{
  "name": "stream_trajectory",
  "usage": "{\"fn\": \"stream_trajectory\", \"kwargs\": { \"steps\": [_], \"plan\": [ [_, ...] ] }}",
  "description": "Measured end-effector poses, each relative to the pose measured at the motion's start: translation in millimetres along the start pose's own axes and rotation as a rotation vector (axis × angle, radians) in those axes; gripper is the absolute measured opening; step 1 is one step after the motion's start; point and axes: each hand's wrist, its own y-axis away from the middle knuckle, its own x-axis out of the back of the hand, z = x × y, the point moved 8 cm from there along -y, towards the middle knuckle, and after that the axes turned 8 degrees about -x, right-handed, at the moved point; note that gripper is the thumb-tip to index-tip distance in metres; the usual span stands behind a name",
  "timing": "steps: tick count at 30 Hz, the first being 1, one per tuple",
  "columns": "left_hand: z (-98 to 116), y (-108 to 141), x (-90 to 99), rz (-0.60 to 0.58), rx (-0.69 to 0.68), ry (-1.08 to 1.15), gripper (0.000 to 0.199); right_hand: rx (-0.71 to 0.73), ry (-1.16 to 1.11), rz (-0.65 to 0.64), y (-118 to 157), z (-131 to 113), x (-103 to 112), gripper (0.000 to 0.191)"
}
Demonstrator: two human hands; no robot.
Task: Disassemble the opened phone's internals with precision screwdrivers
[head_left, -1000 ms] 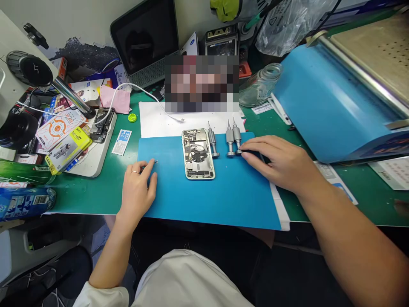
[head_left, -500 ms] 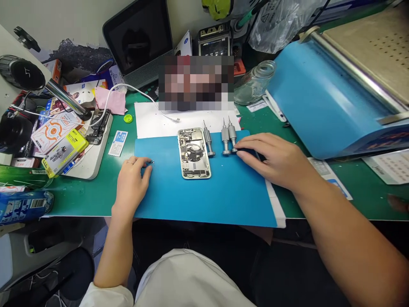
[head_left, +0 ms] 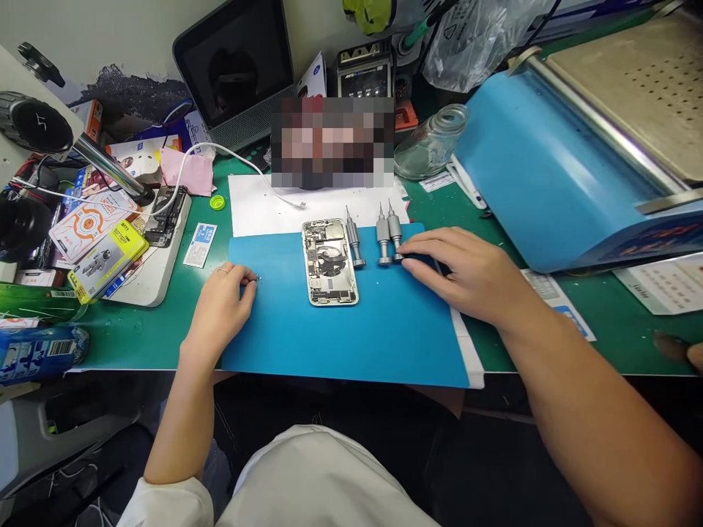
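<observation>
An opened phone (head_left: 330,262) with bare inner parts lies on the blue mat (head_left: 351,344). One grey screwdriver (head_left: 354,238) lies against its right edge, and two more, a left one (head_left: 383,234) and a right one (head_left: 395,230), lie side by side farther right. My right hand (head_left: 466,271) touches the base of the rightmost screwdriver with thumb and forefinger. At the mat's left edge my left hand (head_left: 225,300) is closed, fingers curled; small bits show at its fingertips, too small to name.
Behind the mat are white paper (head_left: 253,208), a white cable and a glass jar (head_left: 433,143). A blue machine (head_left: 527,168) stands at the right. Boxes, a yellow packet (head_left: 107,260) and a microscope stand (head_left: 110,167) fill the left. A person's fingertip shows at the right edge.
The view has shifted slightly. My left hand has moved a little left and its fingers have drawn closer together. My right hand stays at the rightmost screwdriver.
</observation>
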Motion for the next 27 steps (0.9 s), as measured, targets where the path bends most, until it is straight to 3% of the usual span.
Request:
{"fn": "stream_trajectory", "kwargs": {
  "steps": [17,27],
  "plan": [
    [-2.5,0.0,-2.0,0.06,0.017,-0.006,0.01,-0.019,-0.042,0.001,0.6,3.3,-0.6,0.017],
    [-3.6,-4.2,-0.3,0.021,-0.022,-0.052,0.014,-0.065,-0.05,-0.032,-0.4,5.5,-1.3,0.019]
  ]
}}
